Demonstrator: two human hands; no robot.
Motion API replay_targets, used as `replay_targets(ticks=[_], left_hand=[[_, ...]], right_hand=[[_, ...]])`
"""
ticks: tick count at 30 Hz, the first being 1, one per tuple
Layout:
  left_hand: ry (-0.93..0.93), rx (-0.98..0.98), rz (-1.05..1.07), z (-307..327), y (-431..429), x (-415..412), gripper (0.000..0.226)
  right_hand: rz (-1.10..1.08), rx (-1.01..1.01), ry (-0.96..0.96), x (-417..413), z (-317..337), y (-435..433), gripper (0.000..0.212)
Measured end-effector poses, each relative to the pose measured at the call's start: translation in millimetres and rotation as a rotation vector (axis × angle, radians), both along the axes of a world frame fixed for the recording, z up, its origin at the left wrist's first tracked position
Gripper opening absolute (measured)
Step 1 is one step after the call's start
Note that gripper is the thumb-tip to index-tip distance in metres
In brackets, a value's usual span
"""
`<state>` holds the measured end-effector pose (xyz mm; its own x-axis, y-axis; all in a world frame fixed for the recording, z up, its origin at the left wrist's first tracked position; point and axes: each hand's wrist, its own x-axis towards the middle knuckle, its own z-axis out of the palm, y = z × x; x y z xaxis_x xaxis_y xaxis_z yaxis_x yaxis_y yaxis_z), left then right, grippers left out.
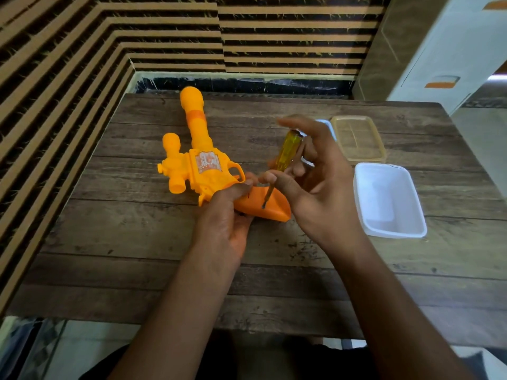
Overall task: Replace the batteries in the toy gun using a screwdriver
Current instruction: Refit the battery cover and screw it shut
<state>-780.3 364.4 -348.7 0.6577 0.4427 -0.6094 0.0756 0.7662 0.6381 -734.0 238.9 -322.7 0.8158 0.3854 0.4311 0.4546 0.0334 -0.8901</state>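
Observation:
An orange-yellow toy gun (197, 163) lies on the wooden table (137, 256), its barrel pointing away from me. My left hand (227, 215) grips the gun at the top of its orange handle (271, 207). My right hand (310, 174) holds a screwdriver (284, 154) with a clear yellow handle, pinched between thumb and fingers. The screwdriver stands nearly upright, and its metal tip rests in a screw hole on the gun's handle.
A white plastic tub (389, 201) sits to the right of my hands. Behind it lies a translucent beige lid (358, 138), and a second white container's edge (325, 124) shows behind my right fingers. A striped wall borders the table on the left and back.

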Motion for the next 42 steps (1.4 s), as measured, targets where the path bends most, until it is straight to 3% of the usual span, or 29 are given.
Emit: replay_targets(ticks=[3, 8, 11, 14, 19, 24, 29, 34, 39, 42], left_hand=[[-0.008, -0.001, -0.001, 1.0, 0.1, -1.4, 0.038], [-0.026, -0.012, -0.016, 1.8, -0.1, -1.4, 0.032], [-0.007, 0.008, 0.003, 3.4, -0.7, -1.6, 0.046], [-0.005, 0.020, -0.018, 4.6, -1.3, -3.4, 0.040], [-0.025, 0.006, -0.049, 0.9, 1.0, -2.5, 0.030], [-0.023, 0.012, -0.017, -2.4, 1.3, 1.1, 0.034], [-0.024, 0.008, -0.003, -3.2, 2.2, 0.6, 0.055], [-0.014, 0.003, -0.002, -4.3, 2.1, 1.4, 0.040], [-0.032, 0.019, -0.002, -4.0, 1.6, 0.8, 0.042], [-0.034, 0.014, -0.019, -3.1, 1.1, 0.4, 0.048]], right_hand=[[-0.036, -0.041, -0.069, -1.7, -2.4, 1.3, 0.049], [-0.005, 0.084, 0.005, -1.9, -4.2, -0.8, 0.025], [-0.039, 0.083, 0.014, -4.1, -0.4, -0.6, 0.034], [-0.130, -0.008, -0.123, -4.7, 1.6, 1.6, 0.045], [-0.072, 0.036, -0.114, -3.8, -0.6, 0.5, 0.026], [-0.019, 0.103, -0.033, -0.4, 2.6, -1.3, 0.030], [-0.104, 0.037, -0.131, 0.2, -0.6, -0.4, 0.021], [0.037, 0.117, -0.004, 1.6, -0.7, -7.6, 0.029], [-0.106, -0.003, -0.147, 3.2, 2.7, -5.2, 0.025], [-0.103, 0.024, -0.170, 0.4, 1.9, -2.1, 0.016]])
